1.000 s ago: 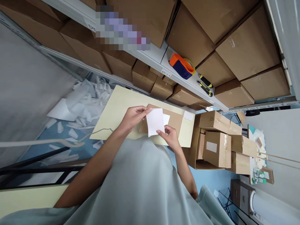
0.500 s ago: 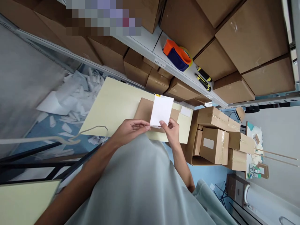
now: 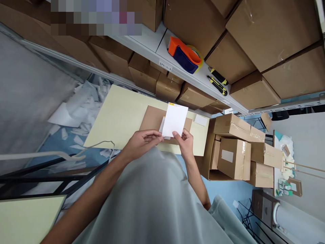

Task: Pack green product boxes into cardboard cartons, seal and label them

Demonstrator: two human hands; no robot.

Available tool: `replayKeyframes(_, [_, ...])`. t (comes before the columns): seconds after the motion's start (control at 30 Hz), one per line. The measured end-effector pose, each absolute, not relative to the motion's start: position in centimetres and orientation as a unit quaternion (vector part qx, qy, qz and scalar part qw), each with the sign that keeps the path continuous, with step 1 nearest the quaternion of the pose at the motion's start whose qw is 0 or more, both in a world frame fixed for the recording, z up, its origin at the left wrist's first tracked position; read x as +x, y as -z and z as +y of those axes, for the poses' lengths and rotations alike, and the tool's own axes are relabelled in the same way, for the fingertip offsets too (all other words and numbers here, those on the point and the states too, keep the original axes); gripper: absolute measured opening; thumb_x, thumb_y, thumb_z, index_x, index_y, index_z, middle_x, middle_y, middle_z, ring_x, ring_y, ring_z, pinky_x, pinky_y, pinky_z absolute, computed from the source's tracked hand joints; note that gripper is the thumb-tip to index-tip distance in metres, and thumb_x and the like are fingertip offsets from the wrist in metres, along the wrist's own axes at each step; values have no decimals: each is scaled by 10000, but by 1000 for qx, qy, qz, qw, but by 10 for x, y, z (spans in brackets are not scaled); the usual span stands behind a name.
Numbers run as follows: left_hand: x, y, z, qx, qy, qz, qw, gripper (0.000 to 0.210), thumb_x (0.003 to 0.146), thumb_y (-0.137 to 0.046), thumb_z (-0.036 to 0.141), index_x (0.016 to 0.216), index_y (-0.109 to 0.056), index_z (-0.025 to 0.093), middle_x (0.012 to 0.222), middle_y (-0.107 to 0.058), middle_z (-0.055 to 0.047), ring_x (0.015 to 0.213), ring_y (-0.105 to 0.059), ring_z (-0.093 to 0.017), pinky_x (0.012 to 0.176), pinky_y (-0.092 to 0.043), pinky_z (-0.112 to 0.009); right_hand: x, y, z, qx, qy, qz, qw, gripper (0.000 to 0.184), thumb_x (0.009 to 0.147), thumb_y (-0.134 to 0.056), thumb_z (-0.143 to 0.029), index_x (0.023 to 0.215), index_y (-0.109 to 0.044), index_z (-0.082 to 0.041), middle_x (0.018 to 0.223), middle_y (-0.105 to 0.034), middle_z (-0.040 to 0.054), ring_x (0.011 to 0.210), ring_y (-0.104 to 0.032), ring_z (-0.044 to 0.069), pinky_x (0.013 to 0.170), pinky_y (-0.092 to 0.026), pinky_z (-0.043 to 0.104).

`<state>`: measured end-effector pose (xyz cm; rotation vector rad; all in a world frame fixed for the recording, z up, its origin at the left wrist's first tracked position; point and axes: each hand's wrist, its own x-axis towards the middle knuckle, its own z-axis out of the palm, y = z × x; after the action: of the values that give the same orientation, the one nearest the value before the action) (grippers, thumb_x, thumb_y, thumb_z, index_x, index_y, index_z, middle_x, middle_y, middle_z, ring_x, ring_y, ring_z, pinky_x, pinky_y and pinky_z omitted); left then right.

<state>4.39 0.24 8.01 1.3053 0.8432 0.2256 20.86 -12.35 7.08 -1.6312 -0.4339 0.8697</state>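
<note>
Between my hands I hold up a white label point(image 3: 174, 118) with a small yellow-and-red print at its upper left corner. My left hand point(image 3: 144, 140) pinches its lower left corner between thumb and fingertips. On the lower right edge, the thumb of my right hand point(image 3: 186, 141) presses in front with the fingers curled behind. A strip of white paper shows behind the label's left edge; whether it is a separate piece I cannot tell. Below lies a flat brown cardboard box point(image 3: 151, 118) on the pale yellow table point(image 3: 119, 112), partly covered by the label and my hands.
A small white paper point(image 3: 201, 120) lies at the table's right end. On the shelf beyond sit an orange-and-blue tape dispenser point(image 3: 185, 54) and two utility knives point(image 3: 217, 81). Cardboard boxes point(image 3: 231, 159) are stacked at the right. Paper scraps point(image 3: 76, 112) cover the floor at left.
The view has shifted slightly. More white paper shows behind the label's left edge, and more of the brown box is visible left of it. Both hands keep their hold.
</note>
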Motion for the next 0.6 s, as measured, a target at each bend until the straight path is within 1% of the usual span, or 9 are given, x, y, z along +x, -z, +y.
replayKeyframes(0.07, [48,-80,0,588,-113,374,708,558,738,-846,777,872,-795,238,906,-837,-80,799,-768,-254,816,-672,-388,210,-66,-125,-693,-379,-184,586,452,832,-892,-662,884,-731,-243,885,-781,24,853,-720,218,824,-640,373])
replayKeyframes(0.13, [51,-80,-3,591,-128,363,708,546,759,-832,770,867,-772,239,903,-824,-73,803,-761,-251,819,-667,-387,210,-60,-126,-693,-377,-182,587,448,843,-887,-639,983,-737,-241,966,-800,43,897,-734,226,850,-641,381])
replayKeyframes(0.23, [54,-80,-6,617,-150,342,693,481,842,-780,717,862,-742,238,895,-798,-62,844,-756,-245,842,-647,-370,208,-57,-129,-728,-308,-209,576,541,836,-909,-560,1230,-727,-238,1220,-795,96,1096,-736,249,944,-628,392])
replayKeyframes(0.27, [55,-80,-8,629,-157,336,683,456,872,-757,692,865,-737,237,893,-789,-59,857,-753,-243,842,-637,-361,208,-58,-131,-741,-275,-233,566,539,852,-900,-526,1275,-726,-240,1285,-777,108,1166,-719,256,984,-615,399])
replayKeyframes(0.3, [56,-80,-9,642,-164,331,671,432,898,-735,667,870,-734,235,891,-779,-57,862,-748,-238,832,-628,-350,207,-61,-133,-748,-250,-264,555,480,884,-876,-493,1271,-741,-244,1301,-767,111,1199,-706,258,1007,-602,404])
replayKeyframes(0.33, [56,-79,-10,655,-170,327,660,411,919,-715,643,877,-732,234,889,-769,-54,857,-740,-232,813,-617,-338,206,-65,-135,-747,-239,-298,544,373,925,-838,-464,1222,-767,-248,1266,-771,106,1188,-704,255,1010,-593,406])
replayKeyframes(0.4, [56,-77,-11,680,-181,317,636,368,948,-681,592,888,-733,232,896,-753,-49,835,-719,-215,766,-594,-316,204,-74,-139,-732,-252,-354,525,183,1001,-761,-423,1069,-804,-258,1098,-783,80,1065,-715,241,957,-594,400])
replayKeyframes(0.47, [56,-76,-13,705,-184,302,614,323,974,-647,532,892,-737,233,913,-742,-45,816,-699,-195,732,-566,-298,202,-82,-141,-721,-271,-382,511,164,1025,-739,-405,973,-813,-269,973,-769,55,957,-707,229,891,-597,386])
replayKeyframes(0.6, [55,-75,-15,747,-178,273,579,259,1007,-590,434,913,-733,239,950,-734,-32,808,-685,-171,745,-553,-286,198,-88,-141,-732,-258,-394,493,134,996,-775,-393,954,-821,-274,947,-762,48,925,-693,225,840,-596,365])
